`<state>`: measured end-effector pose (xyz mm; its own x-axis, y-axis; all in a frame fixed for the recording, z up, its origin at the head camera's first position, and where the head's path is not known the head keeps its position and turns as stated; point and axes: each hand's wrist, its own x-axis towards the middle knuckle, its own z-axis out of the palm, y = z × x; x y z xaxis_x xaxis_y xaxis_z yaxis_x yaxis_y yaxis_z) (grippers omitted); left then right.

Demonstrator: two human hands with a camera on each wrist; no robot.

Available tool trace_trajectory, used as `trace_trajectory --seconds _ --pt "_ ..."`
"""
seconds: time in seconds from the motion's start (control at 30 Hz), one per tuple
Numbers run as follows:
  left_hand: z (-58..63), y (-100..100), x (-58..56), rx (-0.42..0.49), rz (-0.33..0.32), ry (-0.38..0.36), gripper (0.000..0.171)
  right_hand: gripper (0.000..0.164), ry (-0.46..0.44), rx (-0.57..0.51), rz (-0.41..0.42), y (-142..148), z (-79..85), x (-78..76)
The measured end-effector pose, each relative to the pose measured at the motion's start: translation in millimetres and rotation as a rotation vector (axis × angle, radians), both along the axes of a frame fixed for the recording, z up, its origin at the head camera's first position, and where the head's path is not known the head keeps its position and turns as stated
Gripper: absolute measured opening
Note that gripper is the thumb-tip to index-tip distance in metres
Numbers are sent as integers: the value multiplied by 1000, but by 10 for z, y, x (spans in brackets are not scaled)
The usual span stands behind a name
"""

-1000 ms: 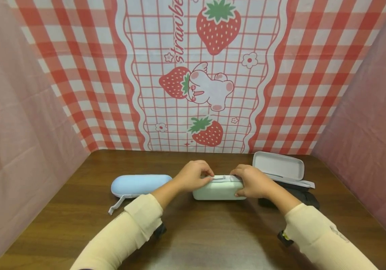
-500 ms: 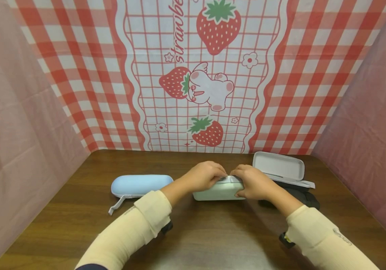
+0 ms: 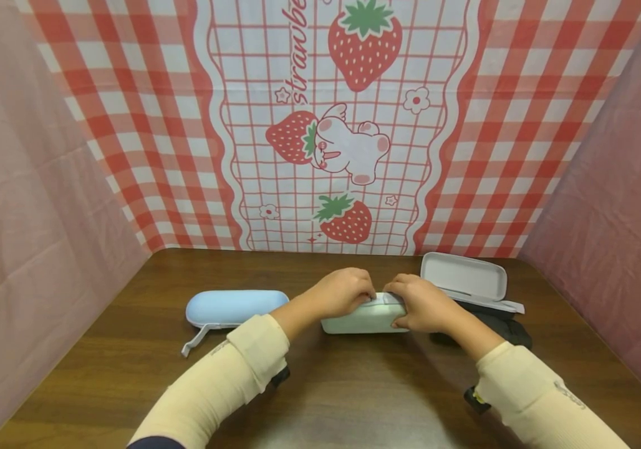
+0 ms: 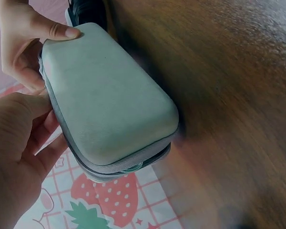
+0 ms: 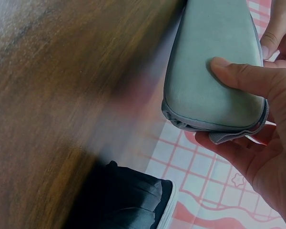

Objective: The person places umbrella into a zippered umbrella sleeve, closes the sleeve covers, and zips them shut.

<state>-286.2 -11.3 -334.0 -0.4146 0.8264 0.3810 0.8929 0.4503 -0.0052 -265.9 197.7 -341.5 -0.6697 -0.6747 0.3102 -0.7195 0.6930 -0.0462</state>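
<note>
A pale green hard-shell zip case (image 3: 362, 320) stands on its long side on the table, with its zipped edge facing up. My right hand (image 3: 424, 305) holds the case at its right end, thumb on the near face and fingers over the top. Close beside it, my left hand (image 3: 343, 293) pinches at the zip along the top edge; the zip pull itself is hidden by the fingers. In the left wrist view, the seam (image 4: 155, 157) at the case's left end is parted, with a bit of green inside.
A light blue zip case (image 3: 236, 307) with a grey wrist strap (image 3: 194, 343) lies at the left. To the right, an open case with a grey-lined lid (image 3: 463, 276) stands behind a black case or pouch (image 3: 508, 328). A strawberry-print cloth (image 3: 343, 143) hangs along the table's back edge.
My left hand has slid right along the zipped edge, close to my right hand, and now covers the top part that showed before. My right hand and the case have stayed in place.
</note>
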Motion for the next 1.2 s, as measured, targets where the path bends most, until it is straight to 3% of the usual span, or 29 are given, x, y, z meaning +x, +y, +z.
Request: trace_trajectory --seconds 0.57,0.73,0.83,1.07,1.2 --pt "75 81 -14 -102 95 -129 7 56 -14 -2 0 6 -27 -5" --pt "100 96 -28 -124 105 -133 6 56 -19 -4 -3 4 -36 -6" --pt "102 86 -15 -134 98 -87 9 56 -30 -4 -5 4 -36 -11" --pt "69 20 7 -171 55 140 9 55 -102 -3 -27 19 -17 -49" --pt "50 -42 0 -182 41 196 9 55 -153 -2 -41 41 -18 -60"
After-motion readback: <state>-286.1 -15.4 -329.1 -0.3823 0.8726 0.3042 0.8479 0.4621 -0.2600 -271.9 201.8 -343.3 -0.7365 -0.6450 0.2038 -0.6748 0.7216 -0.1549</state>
